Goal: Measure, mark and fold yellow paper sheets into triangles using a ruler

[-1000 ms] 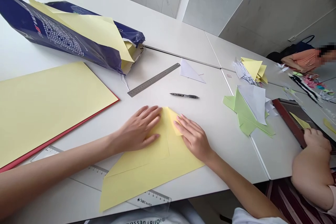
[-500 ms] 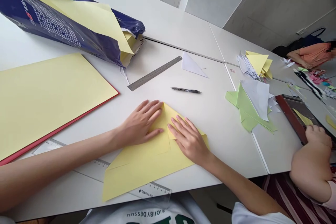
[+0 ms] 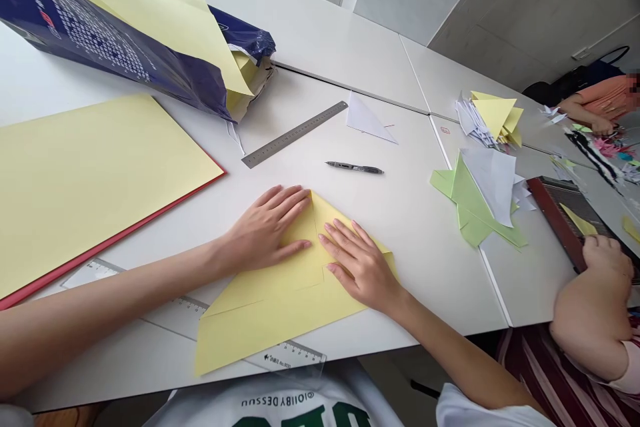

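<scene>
A folded sheet of yellow paper (image 3: 260,313) lies on the white table in front of me, its peak pointing away. My left hand (image 3: 273,227) rests palm down on its left side, fingers stretched out toward the peak. On the right side, my right hand (image 3: 363,267) lies flat with its fingers spread over the fold. Both palms hide parts of the flaps. Under the paper's near edge and my left forearm sits a clear plastic ruler (image 3: 300,355). Beyond the peak is a black pen (image 3: 355,167).
A metal ruler (image 3: 295,134) and a white paper triangle (image 3: 367,119) lie farther back. At left are yellow sheets (image 3: 100,187) and a blue package (image 3: 115,47). Green cut paper (image 3: 473,210) lies right, near a co-worker's hand (image 3: 607,257) on a paper trimmer (image 3: 560,217).
The right-hand flap now lies flatter under my right hand, whose thumb has shifted slightly. My left hand stays nearly in place. The whole view has shifted a little.
</scene>
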### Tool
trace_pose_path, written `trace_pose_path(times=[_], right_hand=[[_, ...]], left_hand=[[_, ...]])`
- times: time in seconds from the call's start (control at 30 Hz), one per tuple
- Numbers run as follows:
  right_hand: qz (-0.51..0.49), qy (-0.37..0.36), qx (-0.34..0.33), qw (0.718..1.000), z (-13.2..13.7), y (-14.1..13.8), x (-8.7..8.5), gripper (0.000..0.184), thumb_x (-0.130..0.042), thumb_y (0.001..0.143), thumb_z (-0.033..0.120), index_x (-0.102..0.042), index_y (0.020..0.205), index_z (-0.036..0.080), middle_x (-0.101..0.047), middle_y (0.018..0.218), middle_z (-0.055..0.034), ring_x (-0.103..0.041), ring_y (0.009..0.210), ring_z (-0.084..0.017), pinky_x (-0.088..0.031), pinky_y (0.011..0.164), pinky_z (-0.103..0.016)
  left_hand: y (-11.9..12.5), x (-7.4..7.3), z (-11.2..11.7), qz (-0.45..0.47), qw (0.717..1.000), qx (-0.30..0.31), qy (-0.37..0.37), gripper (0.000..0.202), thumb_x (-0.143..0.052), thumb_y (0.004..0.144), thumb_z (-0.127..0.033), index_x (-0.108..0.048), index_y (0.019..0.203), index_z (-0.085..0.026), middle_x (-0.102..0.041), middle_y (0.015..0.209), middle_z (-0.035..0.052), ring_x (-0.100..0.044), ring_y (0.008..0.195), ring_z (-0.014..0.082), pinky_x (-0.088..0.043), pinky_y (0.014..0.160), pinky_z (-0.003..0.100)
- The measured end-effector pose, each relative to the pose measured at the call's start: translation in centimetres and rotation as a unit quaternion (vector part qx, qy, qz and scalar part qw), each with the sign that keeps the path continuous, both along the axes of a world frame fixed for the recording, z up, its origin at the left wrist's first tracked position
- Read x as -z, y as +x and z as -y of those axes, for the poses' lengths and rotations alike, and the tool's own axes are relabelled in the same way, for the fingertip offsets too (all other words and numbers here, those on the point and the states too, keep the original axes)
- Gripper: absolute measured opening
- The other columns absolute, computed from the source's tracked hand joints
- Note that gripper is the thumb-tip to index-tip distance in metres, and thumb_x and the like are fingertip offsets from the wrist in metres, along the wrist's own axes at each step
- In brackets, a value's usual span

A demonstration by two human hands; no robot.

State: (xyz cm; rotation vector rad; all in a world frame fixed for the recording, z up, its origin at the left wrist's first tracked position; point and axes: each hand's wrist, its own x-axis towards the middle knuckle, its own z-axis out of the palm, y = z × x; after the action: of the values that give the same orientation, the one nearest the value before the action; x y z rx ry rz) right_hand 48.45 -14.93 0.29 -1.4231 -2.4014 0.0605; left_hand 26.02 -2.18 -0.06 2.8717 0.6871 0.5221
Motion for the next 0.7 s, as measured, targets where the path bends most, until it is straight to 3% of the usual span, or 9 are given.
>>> trace_pose_path(times=[0.17, 0.33, 0.43, 0.53, 0.7], right_hand=[[-0.005, 0.002, 0.001, 1.0, 0.0, 0.0, 0.1, 0.043, -0.043, 0.1, 0.028, -0.05, 0.141, 0.016, -0.051, 0.147, -0.0062, -0.037, 0.144, -0.021, -0.034, 0.12, -0.047], [-0.007, 0.004, 0.005, 1.0, 0.0, -0.1, 0.1, 0.044, -0.044, 0.1, 0.027, -0.049, 0.143, 0.017, -0.05, 0.147, -0.0058, -0.037, 0.144, -0.021, -0.034, 0.12, -0.048], [-0.005, 0.004, 0.003, 1.0, 0.0, -0.1, 0.2, 0.044, -0.044, 0.1, 0.027, -0.05, 0.142, 0.016, -0.049, 0.148, -0.0059, -0.037, 0.144, -0.021, -0.033, 0.121, -0.047], [-0.006, 0.01, 0.0, 1.0, 0.0, -0.1, 0.4, 0.044, -0.044, 0.099, 0.026, -0.05, 0.142, 0.015, -0.049, 0.148, -0.0068, -0.036, 0.145, -0.021, -0.033, 0.121, -0.047], [-0.008, 0.014, -0.002, 1.0, 0.0, -0.1, 0.5, 0.047, -0.044, 0.099, 0.025, -0.046, 0.145, 0.017, -0.049, 0.148, -0.0071, -0.037, 0.144, -0.021, -0.034, 0.12, -0.048]], left_hand=[[0.0, 0.1, 0.1, -0.006, 1.0, -0.002, 0.013, 0.069, -0.042, 0.094, -0.059, -0.04, 0.143, -0.01, -0.043, 0.151, 0.0125, -0.039, 0.141, 0.0276, -0.028, 0.12, 0.048], [0.3, -0.2, 0.8, -0.011, 0.997, -0.013, 0.082, 0.06, -0.042, 0.097, -0.052, -0.051, 0.134, -0.006, -0.044, 0.149, 0.018, -0.044, 0.137, 0.03, -0.032, 0.118, 0.046], [0.3, -0.3, 1.0, -0.022, 0.996, 0.028, 0.082, 0.051, -0.038, 0.1, -0.04, -0.044, 0.143, -0.013, -0.038, 0.154, 0.0112, -0.037, 0.143, 0.0241, -0.03, 0.12, 0.04], [0.3, -0.1, 0.8, -0.039, 0.996, 0.059, 0.05, 0.053, -0.034, 0.102, -0.04, -0.032, 0.151, -0.019, -0.03, 0.158, 0.0052, -0.027, 0.148, 0.0211, -0.027, 0.121, 0.04], [0.2, -0.1, 0.4, -0.051, 0.997, 0.059, 0.023, 0.055, -0.032, 0.102, -0.042, -0.029, 0.152, -0.02, -0.028, 0.159, 0.0077, -0.026, 0.148, 0.0231, -0.027, 0.121, 0.043]])
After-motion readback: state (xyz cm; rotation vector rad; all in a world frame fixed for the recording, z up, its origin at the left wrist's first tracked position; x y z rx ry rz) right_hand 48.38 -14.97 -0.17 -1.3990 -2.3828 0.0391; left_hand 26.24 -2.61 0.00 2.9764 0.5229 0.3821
